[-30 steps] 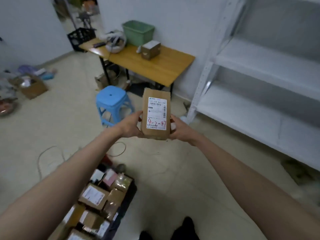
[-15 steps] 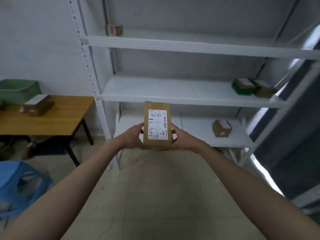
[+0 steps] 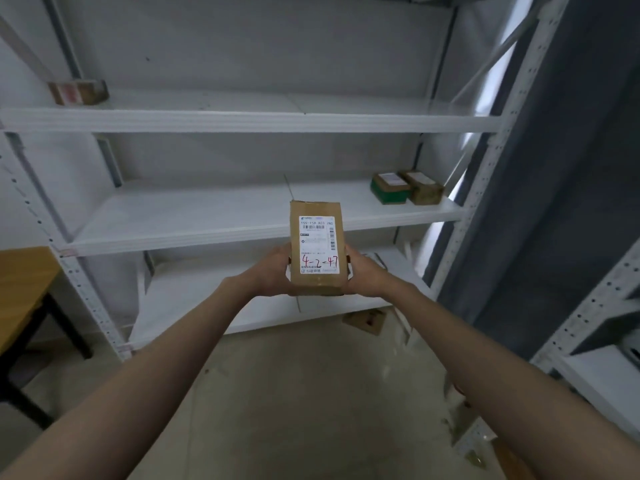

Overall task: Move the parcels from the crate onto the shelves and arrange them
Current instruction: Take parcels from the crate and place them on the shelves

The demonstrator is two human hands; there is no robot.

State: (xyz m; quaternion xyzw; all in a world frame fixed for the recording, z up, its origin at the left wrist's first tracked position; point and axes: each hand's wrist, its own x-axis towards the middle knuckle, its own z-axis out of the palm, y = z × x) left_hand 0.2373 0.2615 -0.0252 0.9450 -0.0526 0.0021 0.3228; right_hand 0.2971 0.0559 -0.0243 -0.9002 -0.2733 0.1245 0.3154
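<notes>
I hold a brown cardboard parcel [image 3: 318, 247] upright in front of the white shelving unit [image 3: 249, 121]. Its white label carries the red handwriting "4-2-47". My left hand [image 3: 275, 270] grips its left side and my right hand [image 3: 360, 275] grips its right side. The parcel hangs level with the front edge of the middle shelf [image 3: 194, 216]. The crate is out of view.
Two parcels, one green-sided [image 3: 388, 188] and one brown [image 3: 423, 187], sit at the right end of the middle shelf. A small parcel [image 3: 79, 92] lies on the upper shelf's left end. A wooden table [image 3: 20, 289] stands left; a grey curtain [image 3: 568, 168] hangs right. Cardboard [image 3: 365, 320] lies below the bottom shelf.
My view has swung from the floor and crate round to the shelving and moved closer. Both hands have kept their hold on the parcel and carried it toward the middle shelf.
</notes>
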